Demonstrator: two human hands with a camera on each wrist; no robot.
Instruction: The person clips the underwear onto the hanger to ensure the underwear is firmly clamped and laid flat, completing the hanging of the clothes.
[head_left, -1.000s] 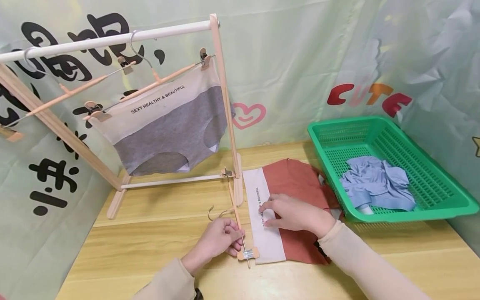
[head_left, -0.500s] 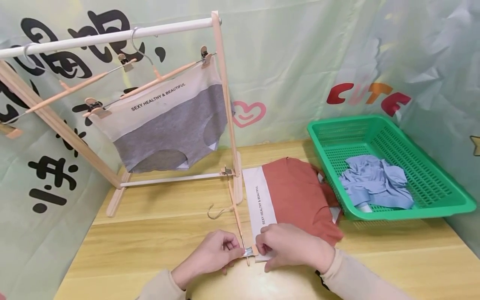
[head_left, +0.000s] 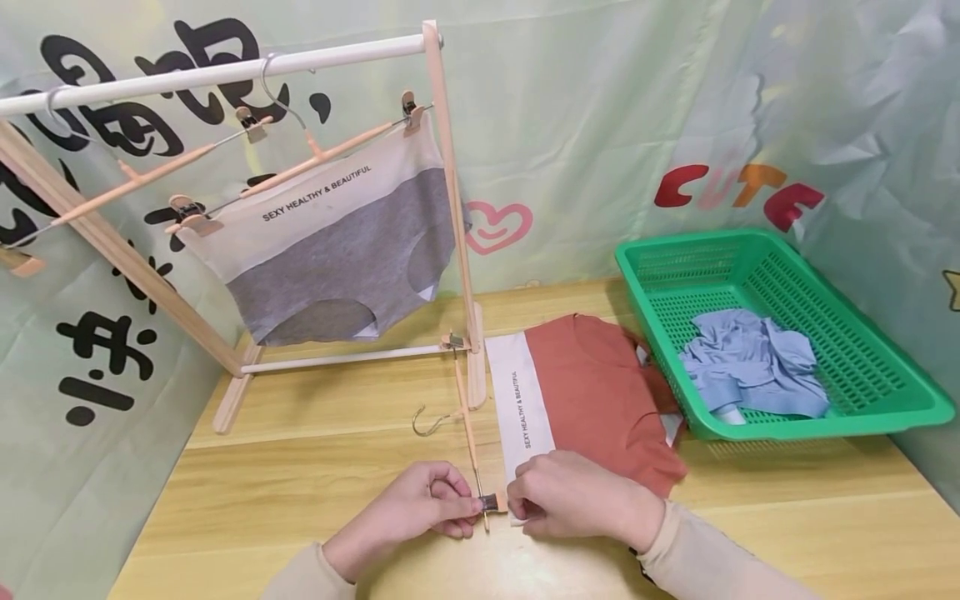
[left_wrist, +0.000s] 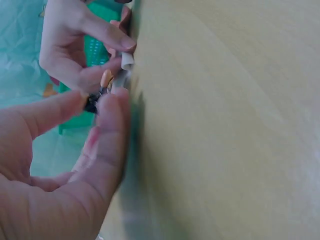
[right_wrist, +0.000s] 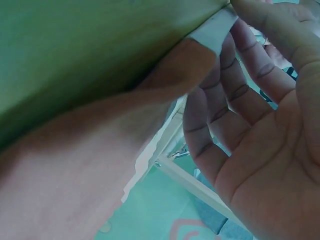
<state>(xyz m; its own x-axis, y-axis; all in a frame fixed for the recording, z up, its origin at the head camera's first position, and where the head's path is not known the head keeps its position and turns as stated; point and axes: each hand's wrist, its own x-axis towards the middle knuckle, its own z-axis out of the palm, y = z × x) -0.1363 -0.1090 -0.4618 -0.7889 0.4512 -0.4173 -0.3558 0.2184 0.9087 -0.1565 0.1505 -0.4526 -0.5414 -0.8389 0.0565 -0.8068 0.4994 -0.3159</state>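
Note:
In the head view a pair of rust-red briefs [head_left: 600,392] with a white lettered waistband [head_left: 516,392] lies flat on the table. Along the waistband lies a clip hanger [head_left: 468,437], its hook pointing left. My left hand [head_left: 416,507] pinches the hanger's near clip [head_left: 491,502] between thumb and fingers. With its thumb and fingertips my right hand [head_left: 581,496] pinches the waistband's near corner, just right of that clip. The right wrist view shows the white edge [right_wrist: 215,31] lifted at those fingertips. Whether the cloth is between the clip's jaws is hidden.
Behind the hanger stands a wooden rack [head_left: 450,183] carrying grey briefs [head_left: 352,258] on a clip hanger and another hanger [head_left: 142,179] without a garment. A green basket [head_left: 885,375] at the right holds crumpled blue cloth [head_left: 750,362]. A printed curtain [head_left: 570,125] backs the table.
My right hand has moved from mid-waistband to its near corner and pinches it. My left hand has shifted from the hanger bar to the clip. The hanger's near end has moved slightly left.

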